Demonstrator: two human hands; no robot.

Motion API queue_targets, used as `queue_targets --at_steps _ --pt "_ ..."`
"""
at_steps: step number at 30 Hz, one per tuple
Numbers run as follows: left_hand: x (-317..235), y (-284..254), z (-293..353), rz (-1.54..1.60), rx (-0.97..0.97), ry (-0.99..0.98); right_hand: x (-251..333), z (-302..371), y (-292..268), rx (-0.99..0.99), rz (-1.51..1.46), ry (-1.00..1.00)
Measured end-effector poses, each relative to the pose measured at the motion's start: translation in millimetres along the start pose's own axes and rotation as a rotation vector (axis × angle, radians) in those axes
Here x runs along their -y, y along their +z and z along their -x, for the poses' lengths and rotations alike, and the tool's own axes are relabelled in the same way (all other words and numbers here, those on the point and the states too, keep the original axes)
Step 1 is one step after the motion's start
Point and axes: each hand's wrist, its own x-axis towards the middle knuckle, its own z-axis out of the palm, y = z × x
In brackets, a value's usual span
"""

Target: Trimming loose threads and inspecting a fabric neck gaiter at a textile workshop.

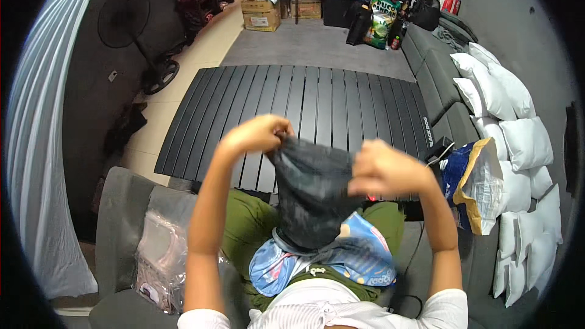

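Blue printed plastic bag [365, 256] on lap at 6 o'clock, dark grey fabric cover [314, 198] half out, top edge pinched by left hand [259, 134] and right hand [381, 170]; black slatted table [317, 103] bare.

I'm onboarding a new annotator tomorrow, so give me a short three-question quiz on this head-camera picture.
1. True or false: both the left hand and the right hand grip the top edge of the dark grey fabric cover.
2. What lies under the cover on the person's lap? A) a blue and white printed plastic bag B) a wooden tray C) a metal bowl
3. Fill in: the stack of white pillows lies on the person's ____ side, past the black slatted table.

Key: 1 true; 2 A; 3 right.
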Motion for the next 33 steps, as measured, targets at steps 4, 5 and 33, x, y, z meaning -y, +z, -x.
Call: queue_targets --at_steps 4,5,33 --pt "30 -56 -55 0.076 -0.006 -0.069 -76 -19 -19 -0.271 0.562 0.318" --pt "14 -57 -66 0.458 -0.176 -0.081 -88 -17 -25 -0.41 0.714 0.368" --pt "216 155 -15 0.075 -0.424 -0.5 -100 81 252 -0.279 0.256 1.051"
